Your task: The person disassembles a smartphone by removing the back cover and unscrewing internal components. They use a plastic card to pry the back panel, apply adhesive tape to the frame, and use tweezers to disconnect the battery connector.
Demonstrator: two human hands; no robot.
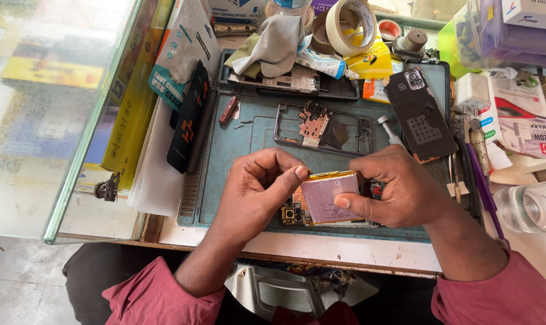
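Both hands' (258, 186) grip apparently pinches battery (326, 195).

A cluttered workbench (345, 253) with a pale, worn front edge is seen from above, covered by a teal work mat (237, 144). A glass display counter (50, 120) is set at the left, its green-edged pane angled, with blurred coloured packages seen beneath. Grey concrete floor (20, 283) is visible at lower left. Daylight is cast evenly, with glare spread over the glass. Stacked boxes and plastic containers (501, 30) are piled at the upper right. A metal stool frame (273, 289) is partly seen beneath the bench edge.
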